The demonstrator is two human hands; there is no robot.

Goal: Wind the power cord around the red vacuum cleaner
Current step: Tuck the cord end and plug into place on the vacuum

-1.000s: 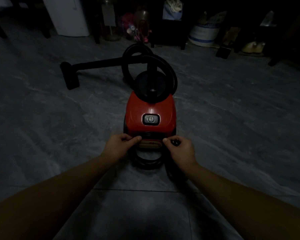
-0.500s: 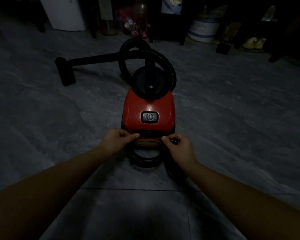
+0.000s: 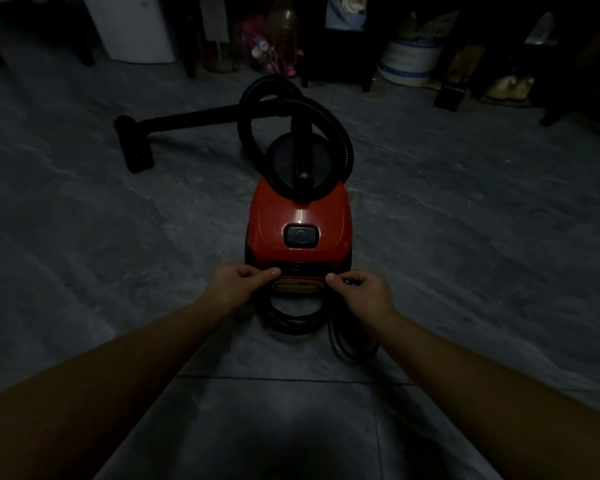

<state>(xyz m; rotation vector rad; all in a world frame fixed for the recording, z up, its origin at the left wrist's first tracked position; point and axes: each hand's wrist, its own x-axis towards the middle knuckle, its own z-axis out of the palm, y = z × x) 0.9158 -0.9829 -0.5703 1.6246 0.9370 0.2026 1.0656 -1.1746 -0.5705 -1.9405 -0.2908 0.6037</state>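
The red vacuum cleaner [image 3: 298, 220] stands on the dark tiled floor in the middle of the head view, its rear end toward me. Black power cord [image 3: 293, 322] hangs in loops below the rear, and another loop lies on the floor at the right. My left hand [image 3: 238, 284] has its fingers curled at the rear left corner, thumb toward the yellow label; its hold on the cord is hidden. My right hand [image 3: 361, 289] grips a small dark piece of the cord at the rear right corner.
A black hose [image 3: 329, 116] arcs over the front of the vacuum, and its wand with floor nozzle [image 3: 136, 147] lies on the floor at the far left. Furniture legs, a white appliance [image 3: 132, 26], a striped tub [image 3: 409, 60] and shoes line the back wall.
Both hands stay at the vacuum's rear corners with almost no movement. The camera has shifted slightly, so the vacuum sits a little higher in view.
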